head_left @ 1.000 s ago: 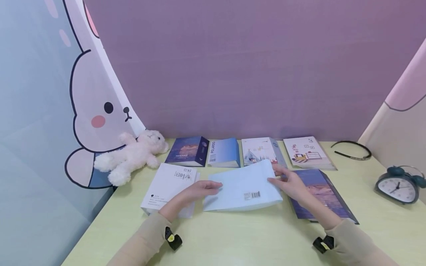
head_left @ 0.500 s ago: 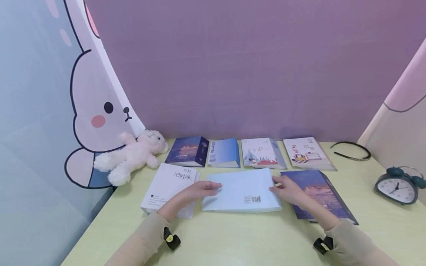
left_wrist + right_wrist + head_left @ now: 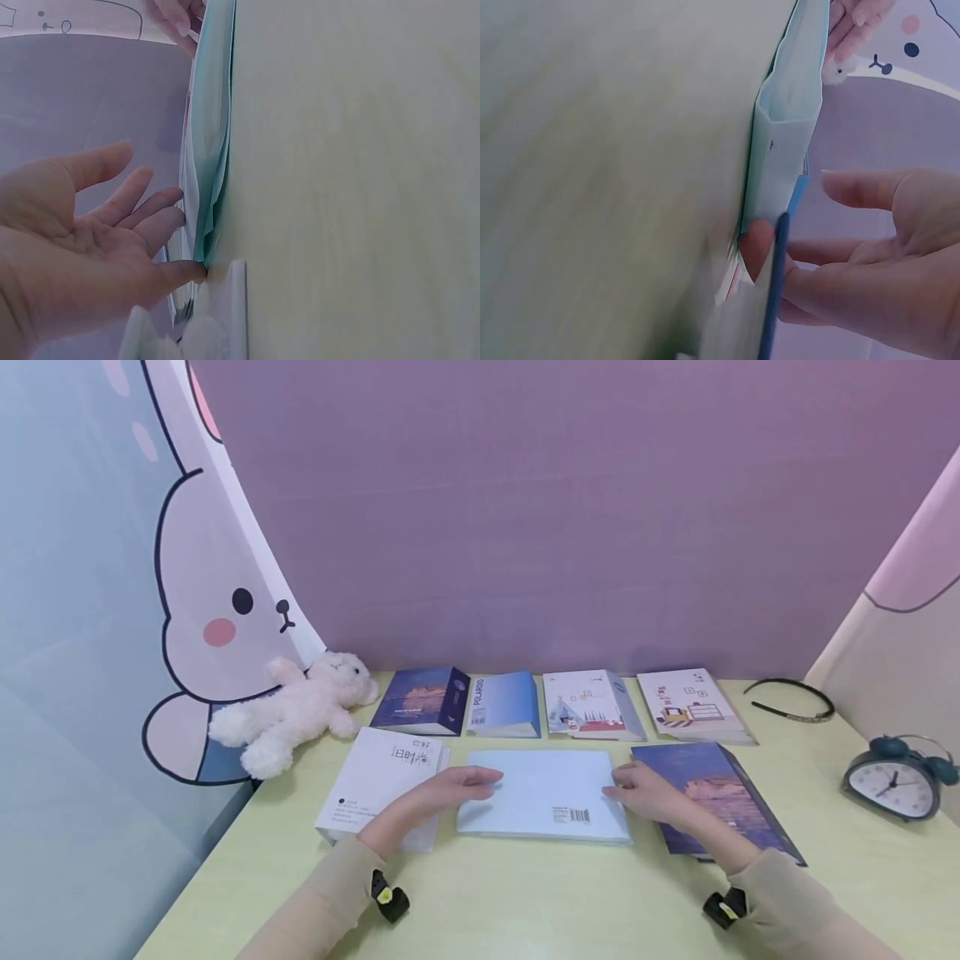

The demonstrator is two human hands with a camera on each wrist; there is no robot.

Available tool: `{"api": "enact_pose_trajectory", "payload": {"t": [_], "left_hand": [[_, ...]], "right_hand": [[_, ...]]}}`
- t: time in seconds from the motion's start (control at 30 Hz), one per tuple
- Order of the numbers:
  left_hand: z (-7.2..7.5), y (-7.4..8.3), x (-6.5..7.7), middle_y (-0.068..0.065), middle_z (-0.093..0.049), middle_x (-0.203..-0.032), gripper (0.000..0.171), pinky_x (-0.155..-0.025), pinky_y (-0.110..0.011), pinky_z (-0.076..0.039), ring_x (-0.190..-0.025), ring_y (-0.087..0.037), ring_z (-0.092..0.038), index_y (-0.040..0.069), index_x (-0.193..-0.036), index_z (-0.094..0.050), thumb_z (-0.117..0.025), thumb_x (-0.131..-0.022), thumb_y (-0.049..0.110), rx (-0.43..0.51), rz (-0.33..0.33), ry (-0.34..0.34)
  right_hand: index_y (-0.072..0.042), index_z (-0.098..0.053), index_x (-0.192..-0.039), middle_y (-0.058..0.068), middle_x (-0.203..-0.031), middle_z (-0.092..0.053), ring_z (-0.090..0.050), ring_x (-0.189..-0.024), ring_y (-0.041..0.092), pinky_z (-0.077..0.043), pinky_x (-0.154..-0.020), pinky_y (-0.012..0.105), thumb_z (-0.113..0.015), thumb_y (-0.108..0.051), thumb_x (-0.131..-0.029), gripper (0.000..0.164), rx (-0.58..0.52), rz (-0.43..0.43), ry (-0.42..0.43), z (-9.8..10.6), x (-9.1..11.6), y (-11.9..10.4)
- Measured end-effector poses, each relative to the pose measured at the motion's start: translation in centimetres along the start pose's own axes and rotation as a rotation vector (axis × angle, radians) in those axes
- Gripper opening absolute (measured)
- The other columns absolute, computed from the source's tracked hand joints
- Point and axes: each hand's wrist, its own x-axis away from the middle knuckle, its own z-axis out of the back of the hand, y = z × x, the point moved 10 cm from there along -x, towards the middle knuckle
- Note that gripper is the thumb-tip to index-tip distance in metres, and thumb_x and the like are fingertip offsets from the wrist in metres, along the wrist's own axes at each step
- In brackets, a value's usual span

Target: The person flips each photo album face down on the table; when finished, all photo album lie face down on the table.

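A light-blue photo album with a barcode lies flat on the table in front of me. My left hand is at its left edge, fingertips touching the side and thumb held apart in the left wrist view. My right hand is at the right end. In the right wrist view, a fingertip sits low against the album's spine, with the thumb away from the cover. Left of it lies a white album, partly behind my left wrist. On the right, a purple seascape album passes under my right hand.
Along the back lie a dark seascape album, a blue Polaroid album and two white illustrated albums, one with a tent and one with a yellow vehicle. A plush toy, a headband and an alarm clock flank them.
The light-blue album has come down from a raised tilt to lie flat and square on the table. My right hand has lowered with it; the left has barely moved.
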Motion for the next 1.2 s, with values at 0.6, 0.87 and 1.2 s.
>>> {"api": "enact_pose_trajectory", "payload": {"t": [0.6, 0.87, 1.2], "left_hand": [[0.2, 0.1, -1.1, -0.009, -0.039, -0.147, 0.051, -0.115, -0.046, -0.025, -0.138, -0.028, -0.032, 0.011, -0.141, -0.042, -0.053, -0.095, 0.03, -0.001, 0.001, -0.017], [-0.1, 0.1, -1.1, -0.007, -0.034, -0.151, 0.051, -0.115, -0.046, -0.023, -0.14, -0.028, -0.028, 0.013, -0.143, -0.04, -0.051, -0.096, 0.032, -0.055, -0.016, -0.058], [0.4, -0.3, -1.1, -0.007, -0.041, -0.147, 0.049, -0.114, -0.045, -0.027, -0.137, -0.027, -0.035, 0.014, -0.142, -0.042, -0.051, -0.097, 0.032, -0.034, -0.005, -0.037]], "right_hand": [[-0.006, -0.043, -0.075, 0.034, -0.116, -0.047, -0.044, -0.106, 0.044, -0.04, -0.07, 0.035, -0.052, -0.022, -0.095, 0.028, 0.038, -0.018, -0.033, -0.3, -0.9, 0.3], [0.012, -0.047, -0.124, 0.039, -0.143, -0.023, -0.017, -0.133, 0.053, -0.034, -0.101, 0.058, -0.051, -0.031, -0.096, 0.052, -0.002, -0.069, -0.091, -0.7, -0.6, 0.6], [0.014, -0.038, -0.135, 0.037, -0.141, -0.03, -0.029, -0.13, 0.052, -0.03, -0.106, 0.059, -0.052, -0.034, -0.095, 0.064, -0.019, -0.072, -0.093, -0.3, -0.2, 0.2]]}}
